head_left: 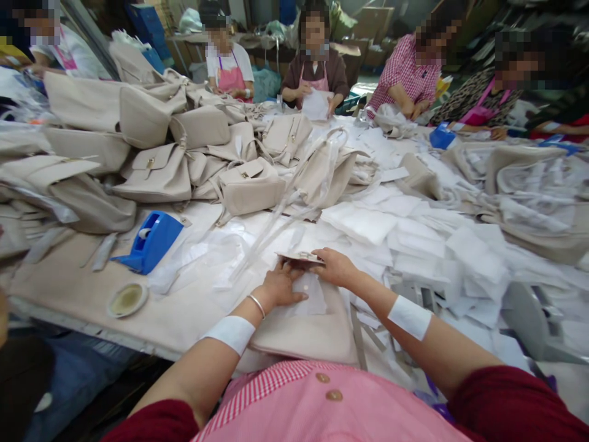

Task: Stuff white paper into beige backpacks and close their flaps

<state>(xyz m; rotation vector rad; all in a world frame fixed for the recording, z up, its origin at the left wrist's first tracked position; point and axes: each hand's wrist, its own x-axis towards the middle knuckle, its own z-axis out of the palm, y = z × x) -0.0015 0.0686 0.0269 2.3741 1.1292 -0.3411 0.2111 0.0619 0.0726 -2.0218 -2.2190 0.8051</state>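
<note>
A beige handbag (306,337) lies on the table right in front of me. Its flap (297,255) is lifted, with a metal clasp on it. My right hand (335,267) grips the flap's right edge between thumb and fingers. Under the flap, a thin white sheet (317,296) rests on the bag's front. My left hand (280,287) lies on that sheet with fingers apart, some fingertips hidden beneath the flap.
Beige handbags (156,172) are heaped at the left and back. A blue tape dispenser (154,242) and a small round dish (127,299) sit left. Stacked white sheets (418,239) and a grey tape dispenser (536,319) lie right. Several people work across the table.
</note>
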